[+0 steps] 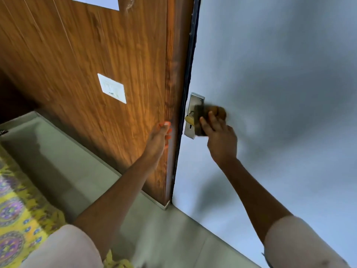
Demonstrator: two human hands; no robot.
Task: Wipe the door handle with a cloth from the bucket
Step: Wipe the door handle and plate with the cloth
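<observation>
A metal door handle plate (193, 102) with a brass lever (189, 119) and a keyhole sits at the left edge of a grey-blue door (270, 74). My right hand (218, 136) presses a dark brown cloth (204, 111) against the handle, and the cloth covers most of the lever. The cloth is blurred. My left hand (160, 138) rests flat against the wooden frame (170, 93) beside the door edge, holding nothing. No bucket is in view.
A wood-grain wall panel (77, 55) on the left carries a white switch plate (112, 88). Grey floor tiles (67, 161) run below. A yellow patterned fabric (15, 209) lies at the lower left.
</observation>
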